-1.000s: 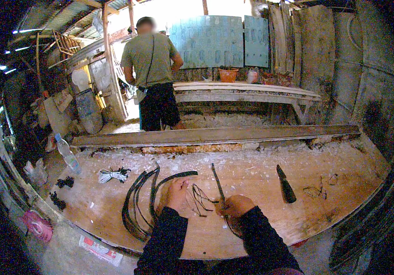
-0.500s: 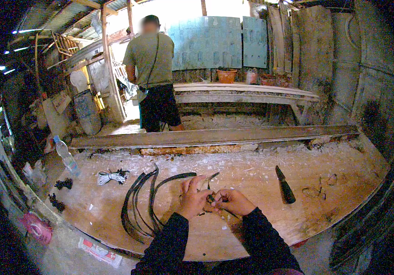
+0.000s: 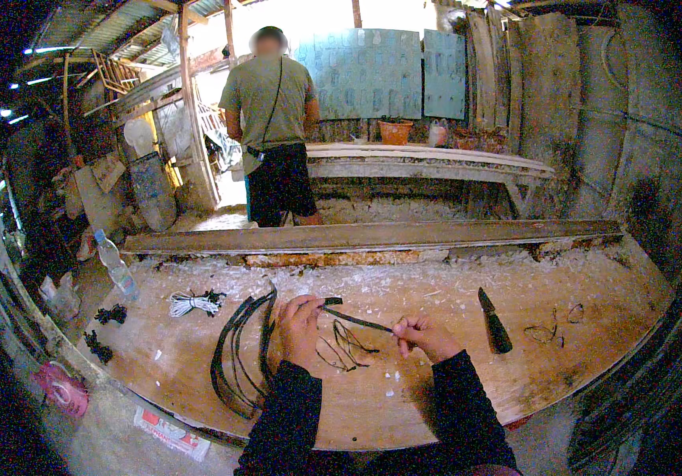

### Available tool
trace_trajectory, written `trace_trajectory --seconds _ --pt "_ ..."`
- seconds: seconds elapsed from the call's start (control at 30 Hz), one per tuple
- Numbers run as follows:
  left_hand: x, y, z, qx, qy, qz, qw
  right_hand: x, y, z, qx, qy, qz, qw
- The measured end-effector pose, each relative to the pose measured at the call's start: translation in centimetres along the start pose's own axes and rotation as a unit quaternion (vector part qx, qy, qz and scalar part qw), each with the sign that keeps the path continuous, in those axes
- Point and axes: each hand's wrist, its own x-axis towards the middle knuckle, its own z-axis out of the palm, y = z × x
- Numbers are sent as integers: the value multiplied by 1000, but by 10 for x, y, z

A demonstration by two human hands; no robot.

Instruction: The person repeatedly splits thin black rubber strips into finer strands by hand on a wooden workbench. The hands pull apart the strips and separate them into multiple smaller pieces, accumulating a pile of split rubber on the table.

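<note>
hands [image 3: 299, 329] [image 3: 428, 339] nearly closed, both apparently on one thin, flat, dark strip [image 3: 362, 320] above scuffed wooden tabletop [image 3: 515, 381]

A scuffed wooden workbench [image 3: 595, 317] under a corrugated roof [image 3: 122, 20] shows a workshop.

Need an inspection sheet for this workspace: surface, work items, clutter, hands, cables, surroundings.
Surface: wooden tabletop, pale chips and dust scattered mainly along its far side.
Work items: dark flat strip running between left hand and right hand; curved dark strips, mostly left of the left hand; thin cord loops between the hands.
Clutter: knife-like tool right of the right hand; white cord bundle, two dark bundles and plastic bottle at left.
Hands: right pinches the strip's end; left is at the other end, grip partly hidden.
Cables: nothing seen that is clearly one.
Surroundings: person standing, back turned, near a bench with an orange pot.
</note>
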Motion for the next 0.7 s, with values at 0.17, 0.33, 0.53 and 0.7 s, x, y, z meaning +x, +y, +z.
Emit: trace_trajectory --seconds 0.17,0.33,0.53,0.7 --pt "0 -2 -3 -48 -21 -37 998 -1 -2 -9 221 42 -57 973" --pt "0 3 -5 -139 -48 -57 987 -5 -9 -16 363 74 -124 921" --pt "0 5 -5 -123 -122 -97 980 -6 -17 -18 449 126 -172 868" --pt "-10 -12 5 -58 -148 -83 984 -7 -15 -19 459 158 -193 853"
